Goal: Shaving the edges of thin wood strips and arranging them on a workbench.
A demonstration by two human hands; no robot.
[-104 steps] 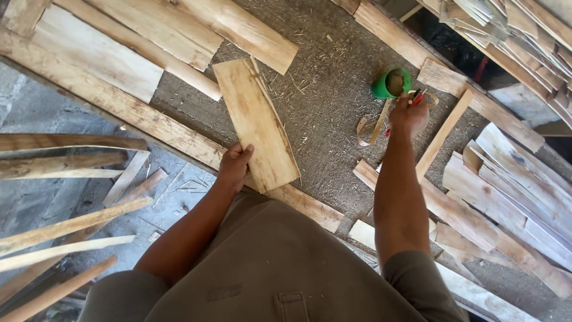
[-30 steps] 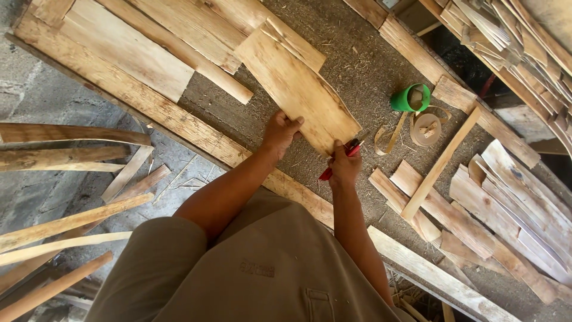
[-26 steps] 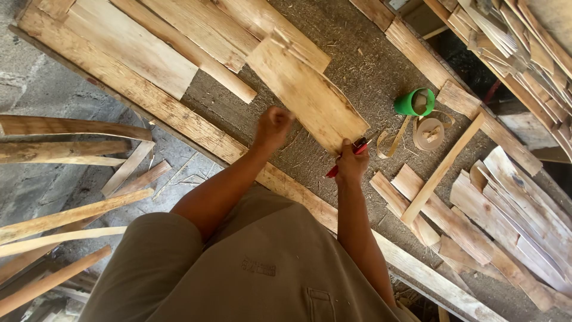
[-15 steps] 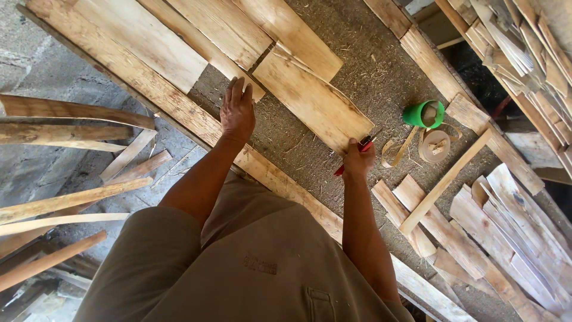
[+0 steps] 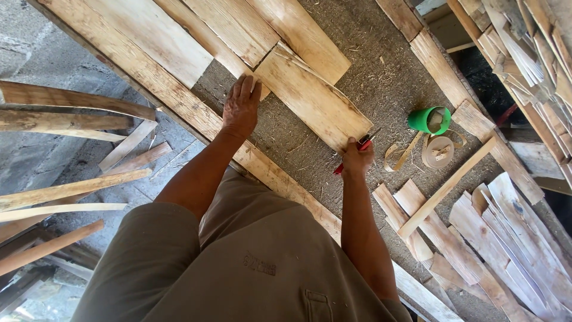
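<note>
A short pale wooden plank [image 5: 310,98] lies flat on the sawdust-covered work surface, beside other planks. My left hand [image 5: 240,107] rests flat with fingers spread on the plank's far-left corner, next to a neighbouring plank [image 5: 235,27]. My right hand [image 5: 356,158] is at the plank's near end, closed around a red pencil-like marker [image 5: 357,149] whose tip touches the plank's edge.
A green cup [image 5: 429,119] and a roll of strapping tape [image 5: 438,150] lie to the right. A long beam [image 5: 173,98] runs diagonally along the surface's edge. Offcuts are piled at the right [image 5: 506,232], and loose sticks [image 5: 65,191] lie on the concrete floor at left.
The plank went from held up at an angle to lying flat against the other planks. My left hand slid to its far corner; my right hand brought the red marker from the cup to its near end.
</note>
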